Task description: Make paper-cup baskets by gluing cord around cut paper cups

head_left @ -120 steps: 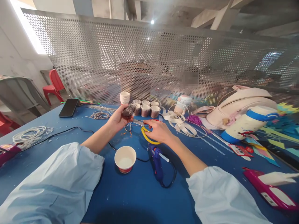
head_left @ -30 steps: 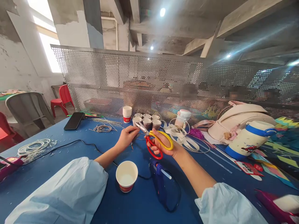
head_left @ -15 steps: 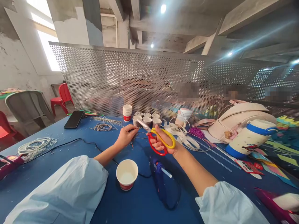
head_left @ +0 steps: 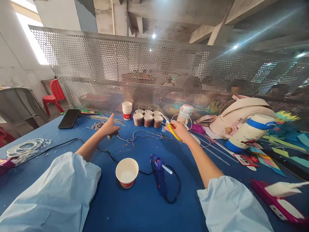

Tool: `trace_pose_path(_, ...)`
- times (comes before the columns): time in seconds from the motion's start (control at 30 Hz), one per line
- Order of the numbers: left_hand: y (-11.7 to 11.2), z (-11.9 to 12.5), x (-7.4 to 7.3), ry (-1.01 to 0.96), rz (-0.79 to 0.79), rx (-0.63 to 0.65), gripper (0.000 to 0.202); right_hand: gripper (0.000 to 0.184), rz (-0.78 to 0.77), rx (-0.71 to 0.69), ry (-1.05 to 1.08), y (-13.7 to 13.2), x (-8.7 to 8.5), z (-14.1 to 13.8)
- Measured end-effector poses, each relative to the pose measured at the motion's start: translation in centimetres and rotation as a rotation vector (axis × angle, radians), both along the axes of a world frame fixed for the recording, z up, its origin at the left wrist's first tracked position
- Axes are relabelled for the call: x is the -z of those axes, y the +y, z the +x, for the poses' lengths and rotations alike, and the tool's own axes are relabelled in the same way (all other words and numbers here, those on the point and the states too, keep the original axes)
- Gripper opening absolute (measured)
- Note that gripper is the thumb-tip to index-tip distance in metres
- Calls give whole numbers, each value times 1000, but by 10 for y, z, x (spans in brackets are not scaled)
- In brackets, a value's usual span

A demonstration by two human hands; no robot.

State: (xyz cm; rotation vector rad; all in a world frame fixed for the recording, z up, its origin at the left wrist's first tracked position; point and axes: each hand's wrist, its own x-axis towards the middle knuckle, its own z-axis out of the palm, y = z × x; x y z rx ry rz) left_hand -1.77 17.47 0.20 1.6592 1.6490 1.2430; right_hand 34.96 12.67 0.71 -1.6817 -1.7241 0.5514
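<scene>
Clock's centred on the open paper cup (head_left: 127,175), 12 straight ahead of us. Our L hand (head_left: 108,128) is at 11, fingers curled over a dark bundle (head_left: 114,134) that mostly hides under them; can't tell how tight that grip is. Our R hand (head_left: 180,130) is at 2, its grip closed round the handles of the scissors (head_left: 174,132), blades pointing off toward 11, tips near the R end of the brown cups (head_left: 148,120) at abt 1. Main worry's those tips: if we swing that hand left w/o looking, they'd prob. catch a rim and upset the row. Then the thin cord (head_left: 144,132), also abt 1, lies in loose loops on the desk b/w our hands; it seems to start by the L one, so a quick pull there could drag or knot it b/c of those loops. The glue gun (head_left: 159,177) lies on its side at 3; can't tell if it's hot, but a sleeve (head_left: 236,203) brushing it might pick up glue or scorch. Also, its black cable (head_left: 145,174) seems to pass right behind the open cup, so one tug could tip that.
</scene>
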Motion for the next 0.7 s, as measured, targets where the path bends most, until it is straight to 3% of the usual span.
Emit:
trace_pose_path(0.07, 4, -7, -1, 53, 1, -25, 57, 28, -25, 20, -110, 3, 9, 2)
trace_pose_path(0.17, 9, -14, 0, 147, -11, -41, 11, 31, -52, 9, -238, 6, 25, -5)
trace_pose_path(0.33, 16, -27, -2, 292, 12, -62, 22, 32, -77, 41, -384, 6, 51, -22)
trace_pose_path(0.43, 16, -30, -6, 413, 22, -25, 29, 31, -74, 58, -424, 5, 57, -27)
trace_pose_path(0.57, 6, -16, -9, 620, -11, 129, 28, 30, -26, 76, -425, 7, 51, -24)
trace_pose_path(0.7, -11, 7, -3, 826, -6, 356, 33, 31, 48, 82, -399, 10, 33, -9)
